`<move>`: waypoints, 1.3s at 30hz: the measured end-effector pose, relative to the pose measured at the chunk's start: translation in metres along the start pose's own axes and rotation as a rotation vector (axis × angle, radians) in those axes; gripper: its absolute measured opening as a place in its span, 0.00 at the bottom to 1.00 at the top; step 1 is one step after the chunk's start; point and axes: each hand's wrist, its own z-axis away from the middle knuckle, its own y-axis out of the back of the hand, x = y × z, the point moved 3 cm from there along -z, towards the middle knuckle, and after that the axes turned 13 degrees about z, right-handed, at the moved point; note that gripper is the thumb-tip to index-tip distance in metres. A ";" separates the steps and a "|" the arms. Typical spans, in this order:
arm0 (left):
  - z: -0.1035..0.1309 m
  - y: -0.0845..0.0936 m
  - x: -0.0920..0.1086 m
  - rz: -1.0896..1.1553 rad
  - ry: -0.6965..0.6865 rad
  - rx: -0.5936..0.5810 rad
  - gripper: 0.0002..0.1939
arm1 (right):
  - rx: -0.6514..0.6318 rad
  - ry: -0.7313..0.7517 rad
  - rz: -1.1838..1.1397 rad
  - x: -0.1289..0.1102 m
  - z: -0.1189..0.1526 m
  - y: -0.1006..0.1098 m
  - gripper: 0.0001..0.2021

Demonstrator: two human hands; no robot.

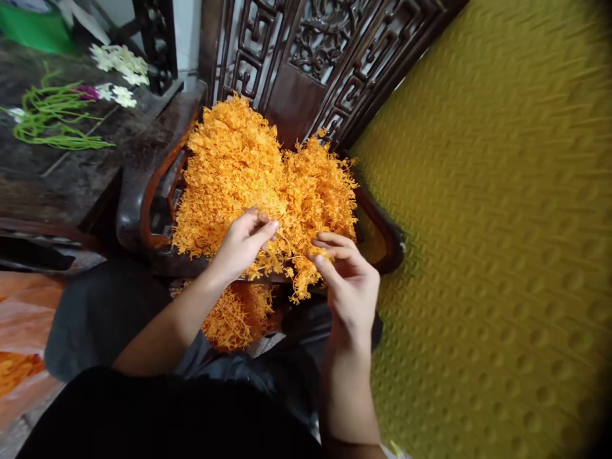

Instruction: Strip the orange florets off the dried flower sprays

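Observation:
A big heap of orange artificial flower sprigs (234,166) is piled on a dark carved wooden chair (138,210). In front of the heap, my left hand (243,245) has its thumb and fingers pinched on a thin orange sprig (284,245). To the right, my right hand (354,274) is curled, with thumb and fingertips closed around orange sprig tips; the exact grip is partly hidden. A small orange clump (306,274) hangs over the seat edge between the hands. Lower down, below the seat, lies another bunch of bare orange stems (236,315).
At left, a dark table (95,172) bears green stems (57,115), white flowers (122,67) and a green container (36,25). A textured yellow-green surface (492,191) rises on the right. A translucent orange plastic bag (29,319) lies at lower left.

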 end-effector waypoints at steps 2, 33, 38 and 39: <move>0.004 -0.004 0.002 -0.020 0.002 -0.032 0.16 | -0.076 0.016 0.019 -0.002 -0.005 -0.013 0.03; 0.007 -0.004 0.004 0.117 0.198 -0.110 0.11 | 0.255 -0.089 -0.211 0.023 -0.031 -0.061 0.11; 0.002 -0.008 0.001 0.277 0.323 -0.142 0.11 | 0.410 -0.172 -0.353 0.040 -0.042 -0.059 0.18; 0.003 -0.007 0.003 0.297 0.347 -0.149 0.11 | 0.471 -0.181 -0.396 0.044 -0.047 -0.051 0.17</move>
